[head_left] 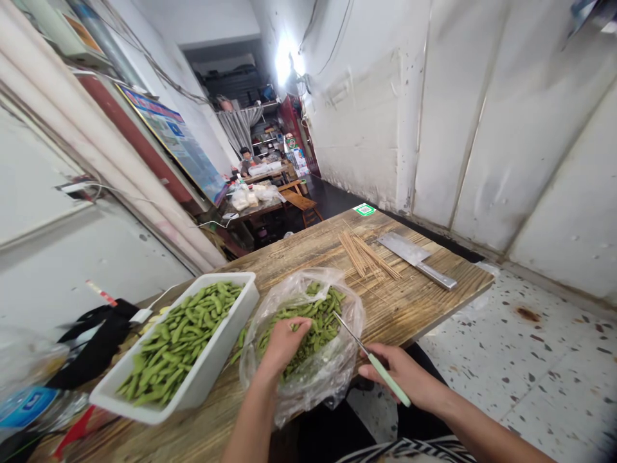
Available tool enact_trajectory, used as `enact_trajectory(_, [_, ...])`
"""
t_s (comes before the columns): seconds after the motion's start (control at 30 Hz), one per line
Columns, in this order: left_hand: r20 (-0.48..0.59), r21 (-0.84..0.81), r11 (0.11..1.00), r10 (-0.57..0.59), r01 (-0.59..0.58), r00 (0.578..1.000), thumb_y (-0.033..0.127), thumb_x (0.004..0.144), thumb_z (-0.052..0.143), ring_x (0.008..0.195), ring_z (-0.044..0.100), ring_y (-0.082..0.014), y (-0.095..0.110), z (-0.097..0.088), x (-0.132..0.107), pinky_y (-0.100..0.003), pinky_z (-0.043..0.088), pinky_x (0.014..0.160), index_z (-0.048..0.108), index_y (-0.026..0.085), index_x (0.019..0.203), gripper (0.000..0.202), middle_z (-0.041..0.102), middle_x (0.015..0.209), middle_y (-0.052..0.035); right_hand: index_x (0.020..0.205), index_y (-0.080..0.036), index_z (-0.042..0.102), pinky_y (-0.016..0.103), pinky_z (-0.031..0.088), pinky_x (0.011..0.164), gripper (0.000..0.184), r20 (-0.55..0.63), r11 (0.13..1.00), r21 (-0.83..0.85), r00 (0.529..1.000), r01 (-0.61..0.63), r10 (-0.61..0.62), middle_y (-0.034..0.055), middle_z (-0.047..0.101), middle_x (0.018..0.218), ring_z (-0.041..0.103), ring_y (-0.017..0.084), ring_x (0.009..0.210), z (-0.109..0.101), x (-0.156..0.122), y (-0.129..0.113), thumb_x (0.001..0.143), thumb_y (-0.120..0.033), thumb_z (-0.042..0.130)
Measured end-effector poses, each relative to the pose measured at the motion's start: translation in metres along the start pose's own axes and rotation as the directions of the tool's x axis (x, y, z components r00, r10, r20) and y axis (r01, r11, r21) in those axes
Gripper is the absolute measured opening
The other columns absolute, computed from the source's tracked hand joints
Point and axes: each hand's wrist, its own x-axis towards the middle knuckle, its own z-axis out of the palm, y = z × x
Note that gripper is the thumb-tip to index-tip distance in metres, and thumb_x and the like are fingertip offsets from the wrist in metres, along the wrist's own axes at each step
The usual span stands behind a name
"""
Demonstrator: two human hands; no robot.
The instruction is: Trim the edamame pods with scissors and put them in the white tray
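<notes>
My left hand [283, 344] reaches into a clear plastic bag [308, 379] full of green edamame pods [315, 321], fingers curled onto the pods. My right hand [402, 376] grips scissors with pale green handles [380, 368]; the thin blades point up-left toward the bag's mouth. A white rectangular tray [207, 376], left of the bag, holds a heap of green pods [178, 344]. Everything sits on a wooden table [400, 302].
Farther back on the table lie a bundle of bamboo skewers [366, 256] and a metal cleaver [417, 258]. A black bag [96, 337] and a plastic bottle [29, 404] sit at the left. A white wall runs along the right; a person sits at tables far down the passage.
</notes>
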Motion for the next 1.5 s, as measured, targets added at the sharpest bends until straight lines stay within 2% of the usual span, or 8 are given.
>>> enact_trajectory(0.1, [-0.057,0.142,0.989,0.039,-0.030,0.998,0.030,0.075,0.053,0.095,0.062,-0.0223,0.008,0.002,0.004,-0.032,0.041,0.089,0.071,0.019,0.089,0.025,0.071,0.097,-0.0056,0.089,-0.013,0.059,0.017,0.029,0.041,0.039,0.004,1.000,0.005,1.000,-0.005,0.005,-0.0040,0.046,0.062,0.036,0.005,0.045,-0.001,0.001,0.001,0.077,-0.050,0.061])
enact_trajectory(0.2, [0.013,0.284,0.957,0.055,-0.057,0.998,0.030,0.078,0.053,0.093,0.063,-0.0200,0.019,0.015,0.011,-0.028,0.042,0.086,0.072,0.022,0.088,0.023,0.072,0.097,-0.0041,0.090,-0.013,0.059,0.017,0.029,0.041,0.038,0.021,1.000,0.007,1.000,-0.005,0.005,-0.0042,0.047,0.062,0.036,0.005,0.045,-0.002,0.001,0.001,0.076,-0.048,0.062])
enact_trajectory(0.33, [0.106,0.514,0.857,-0.024,-0.035,0.994,0.029,0.076,0.056,0.092,0.063,-0.0232,0.029,0.037,0.024,-0.029,0.043,0.078,0.071,0.021,0.089,0.021,0.071,0.096,-0.0084,0.087,-0.013,0.058,0.017,0.029,0.041,0.037,0.010,1.000,0.003,1.000,-0.005,0.005,-0.0052,0.044,0.060,0.035,0.005,0.045,-0.002,0.000,0.003,0.077,-0.049,0.062])
enact_trajectory(0.53, [0.133,0.540,0.841,-0.035,-0.043,0.990,0.030,0.071,0.061,0.081,0.064,-0.0224,0.034,0.043,0.032,-0.027,0.042,0.069,0.070,0.019,0.080,0.016,0.071,0.084,-0.0092,0.085,-0.014,0.056,0.016,0.031,0.042,0.038,-0.041,1.000,0.004,0.999,-0.006,0.006,-0.0053,0.043,0.060,0.035,0.005,0.047,-0.001,-0.003,0.008,0.077,-0.051,0.059])
enact_trajectory(0.73, [0.128,0.194,0.976,0.076,-0.100,0.989,0.032,0.075,0.054,0.082,0.065,-0.0213,0.027,0.022,0.012,-0.028,0.042,0.076,0.072,0.019,0.079,0.022,0.073,0.086,-0.0059,0.088,-0.014,0.055,0.017,0.032,0.044,0.040,-0.007,0.999,0.039,1.000,0.013,-0.012,-0.0037,0.046,0.064,0.038,0.006,0.050,-0.004,-0.006,-0.001,0.078,-0.053,0.057])
enact_trajectory(0.9, [-0.017,-0.012,0.998,0.055,-0.055,0.998,0.037,0.073,0.055,0.086,0.064,-0.0245,0.023,0.012,-0.005,-0.032,0.043,0.082,0.071,0.018,0.076,0.025,0.073,0.085,-0.0058,0.089,-0.015,0.056,0.016,0.031,0.041,0.040,0.083,0.993,0.121,0.997,-0.004,-0.006,-0.0045,0.045,0.062,0.038,0.005,0.046,-0.001,-0.006,-0.012,0.078,-0.053,0.058])
enact_trajectory(1.17, [-0.159,-0.126,0.990,-0.089,0.069,0.983,0.046,0.070,0.056,0.086,0.063,-0.0266,0.023,0.009,-0.018,-0.033,0.044,0.079,0.070,0.015,0.076,0.034,0.073,0.082,-0.0069,0.095,-0.016,0.053,0.013,0.032,0.032,0.041,0.220,0.940,0.305,0.972,-0.155,0.089,-0.0092,0.041,0.049,0.038,0.004,0.035,0.004,-0.006,-0.005,0.079,-0.053,0.057])
enact_trajectory(1.5, [-0.102,-0.203,0.978,-0.059,0.037,0.993,0.047,0.070,0.057,0.079,0.062,-0.0240,0.026,0.015,-0.030,-0.031,0.043,0.075,0.069,0.014,0.073,0.035,0.071,0.075,-0.0058,0.086,-0.016,0.052,0.012,0.036,0.033,0.040,0.251,0.927,0.345,0.966,-0.151,0.064,-0.0089,0.043,0.053,0.038,0.003,0.036,0.009,0.004,-0.014,0.075,-0.054,0.060])
